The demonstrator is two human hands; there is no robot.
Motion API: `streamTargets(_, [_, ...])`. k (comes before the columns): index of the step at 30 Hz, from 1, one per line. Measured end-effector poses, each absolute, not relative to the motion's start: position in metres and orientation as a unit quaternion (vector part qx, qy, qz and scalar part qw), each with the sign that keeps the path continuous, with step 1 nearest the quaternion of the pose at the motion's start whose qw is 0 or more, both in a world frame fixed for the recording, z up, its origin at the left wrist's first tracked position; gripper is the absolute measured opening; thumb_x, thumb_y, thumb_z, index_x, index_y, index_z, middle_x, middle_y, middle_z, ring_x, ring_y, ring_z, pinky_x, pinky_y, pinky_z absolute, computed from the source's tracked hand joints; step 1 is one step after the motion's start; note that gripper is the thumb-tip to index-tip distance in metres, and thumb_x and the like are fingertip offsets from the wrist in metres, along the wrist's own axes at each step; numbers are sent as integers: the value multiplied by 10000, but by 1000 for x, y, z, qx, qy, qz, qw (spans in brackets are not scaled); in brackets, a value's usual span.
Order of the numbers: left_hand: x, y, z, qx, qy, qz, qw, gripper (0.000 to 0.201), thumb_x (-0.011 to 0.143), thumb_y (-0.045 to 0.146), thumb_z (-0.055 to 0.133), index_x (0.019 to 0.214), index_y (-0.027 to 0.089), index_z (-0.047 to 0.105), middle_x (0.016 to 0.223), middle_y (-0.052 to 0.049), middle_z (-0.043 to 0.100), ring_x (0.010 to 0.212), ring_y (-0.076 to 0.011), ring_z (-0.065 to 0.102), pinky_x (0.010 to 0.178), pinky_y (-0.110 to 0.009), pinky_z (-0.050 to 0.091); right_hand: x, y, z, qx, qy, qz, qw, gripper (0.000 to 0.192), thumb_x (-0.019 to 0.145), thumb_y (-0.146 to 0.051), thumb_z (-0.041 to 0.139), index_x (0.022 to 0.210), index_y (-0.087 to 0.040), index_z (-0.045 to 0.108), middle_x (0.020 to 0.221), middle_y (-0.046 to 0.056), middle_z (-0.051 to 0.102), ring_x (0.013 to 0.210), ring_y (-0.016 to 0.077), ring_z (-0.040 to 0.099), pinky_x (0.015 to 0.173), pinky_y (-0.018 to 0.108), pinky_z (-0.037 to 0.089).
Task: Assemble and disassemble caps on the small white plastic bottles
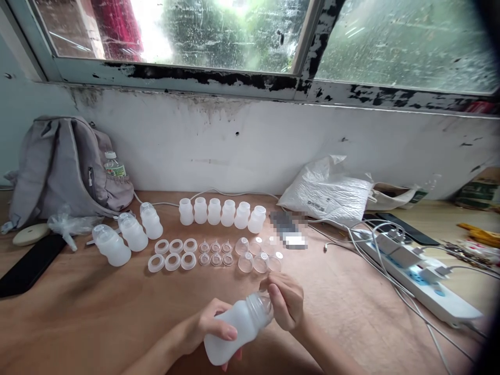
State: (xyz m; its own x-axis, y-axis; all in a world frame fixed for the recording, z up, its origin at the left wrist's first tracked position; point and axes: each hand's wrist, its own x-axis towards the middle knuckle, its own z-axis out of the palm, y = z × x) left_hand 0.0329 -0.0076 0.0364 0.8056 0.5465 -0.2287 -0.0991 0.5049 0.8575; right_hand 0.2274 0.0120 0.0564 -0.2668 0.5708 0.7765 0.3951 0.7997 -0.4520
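Note:
My left hand (219,323) is wrapped round the body of a frosted baby bottle (238,333), which tilts with its mouth up and to the right. At that mouth sits a clear piece (265,301), partly covered by my right hand (287,302). My right fingers are curled in and pinched against it; what lies between them is hidden. Beyond my hands are several clear dome caps (260,263), small clear nipple-like parts (216,259) and translucent collar rings (172,262), set in rows. Behind them stands a row of several open frosted bottles (214,212).
Three capped bottles (133,232) stand at the left, near a black phone-like slab (29,268) and a grey backpack (58,161). A silvery plastic bag (328,192) leans on the back wall. A power strip (441,294) with trailing white cables lies at the right.

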Motion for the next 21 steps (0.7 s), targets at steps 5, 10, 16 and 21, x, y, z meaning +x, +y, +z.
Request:
streamTargets(5, [33, -7, 34, 436, 216, 199, 851, 305, 615, 291, 537, 817, 72, 602, 608, -62, 603, 366, -95, 491, 326, -177, 278, 226, 13, 56, -339, -778, 113, 516, 293, 826, -147, 281, 567, -173, 414, 470, -12, 379, 407, 92, 369, 438, 235, 261])
streamTargets(10, [34, -6, 32, 435, 220, 202, 849, 302, 660, 315, 524, 851, 85, 570, 618, -49, 599, 366, -92, 500, 338, -182, 328, 224, 19, 52, -414, -745, 191, 487, 353, 846, -215, 302, 494, -186, 287, 449, -52, 238, 373, 60, 258, 397, 216, 203])
streamTargets(16, [35, -4, 30, 428, 224, 198, 853, 264, 696, 331, 531, 840, 111, 537, 644, -40, 591, 380, -92, 518, 318, -166, 315, 225, 28, 49, -477, -720, 257, 433, 372, 820, -290, 334, 488, -192, 199, 457, -56, 188, 412, 59, 206, 410, 221, 171])
streamTargets(21, [35, -2, 30, 422, 222, 194, 857, 250, 717, 312, 523, 871, 116, 522, 666, -47, 591, 391, -96, 529, 302, -158, 318, 224, 32, 50, -537, -697, 275, 389, 372, 780, -323, 338, 461, -191, 199, 442, -50, 205, 426, 66, 217, 423, 226, 168])
